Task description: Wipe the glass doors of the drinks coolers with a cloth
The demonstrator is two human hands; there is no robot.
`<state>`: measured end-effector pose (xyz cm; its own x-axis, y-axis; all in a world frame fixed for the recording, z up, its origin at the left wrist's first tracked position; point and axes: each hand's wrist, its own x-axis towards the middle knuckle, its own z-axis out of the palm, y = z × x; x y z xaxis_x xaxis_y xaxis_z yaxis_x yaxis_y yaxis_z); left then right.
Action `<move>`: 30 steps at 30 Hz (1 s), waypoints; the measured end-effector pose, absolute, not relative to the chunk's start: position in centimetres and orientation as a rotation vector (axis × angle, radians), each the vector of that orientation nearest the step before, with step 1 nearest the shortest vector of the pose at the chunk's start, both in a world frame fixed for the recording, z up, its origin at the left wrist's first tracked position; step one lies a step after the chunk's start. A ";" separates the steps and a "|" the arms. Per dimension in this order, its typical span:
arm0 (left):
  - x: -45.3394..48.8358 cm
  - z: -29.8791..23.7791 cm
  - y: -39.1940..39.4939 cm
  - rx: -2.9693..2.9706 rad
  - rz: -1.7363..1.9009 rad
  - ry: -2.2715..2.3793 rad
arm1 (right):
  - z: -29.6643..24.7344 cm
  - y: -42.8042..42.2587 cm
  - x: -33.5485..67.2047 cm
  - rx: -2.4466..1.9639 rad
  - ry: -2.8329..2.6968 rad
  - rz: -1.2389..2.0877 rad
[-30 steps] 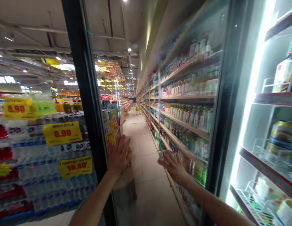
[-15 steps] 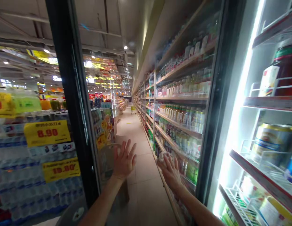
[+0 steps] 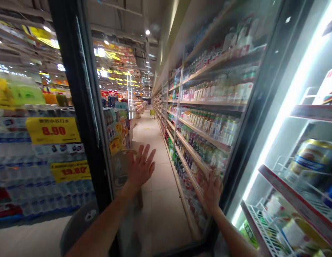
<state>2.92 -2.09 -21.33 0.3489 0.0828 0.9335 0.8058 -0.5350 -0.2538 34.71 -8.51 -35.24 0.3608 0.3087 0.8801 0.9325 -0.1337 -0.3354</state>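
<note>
I stand at an open cooler door with a black frame (image 3: 75,107) and look through its glass pane (image 3: 166,214) down a shop aisle. My left hand (image 3: 141,167) lies flat on the glass, fingers spread, holding nothing. My right hand (image 3: 212,191) presses on the same pane low down, close to the door's right-hand frame (image 3: 262,107), with its fingers stretched upward. Whether anything lies under that palm is hidden.
The lit cooler interior on the right has white wire shelves (image 3: 265,228) with cans (image 3: 313,160) and packs. Long drink shelves (image 3: 203,125) run down the aisle's right side. On the left are stacked water bottles (image 3: 43,192) with yellow price signs (image 3: 52,130).
My right hand has slid right and down across the glass toward the door's frame; the pale cloth seen under it before no longer shows. My left hand stayed flat on the pane.
</note>
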 end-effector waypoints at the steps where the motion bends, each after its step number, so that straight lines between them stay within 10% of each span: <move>1: 2.9 -21.3 -2.1 -1.875 -1.238 -0.782 | -35.2 -8.5 35.4 -1.662 -1.079 -0.780; 9: 3.0 -21.3 -2.2 -1.861 -1.285 -0.766 | -22.3 -5.9 35.6 -1.456 -0.906 -0.829; 30: 2.7 -21.6 -2.0 -1.828 -1.245 -0.807 | -21.9 -6.4 27.7 -1.165 -1.567 -1.101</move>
<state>2.72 -1.99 -21.58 0.3225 0.0794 0.9432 0.8283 -0.5059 -0.2407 27.70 -6.35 -21.93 -0.1834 0.2046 0.9615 0.9739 0.1708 0.1494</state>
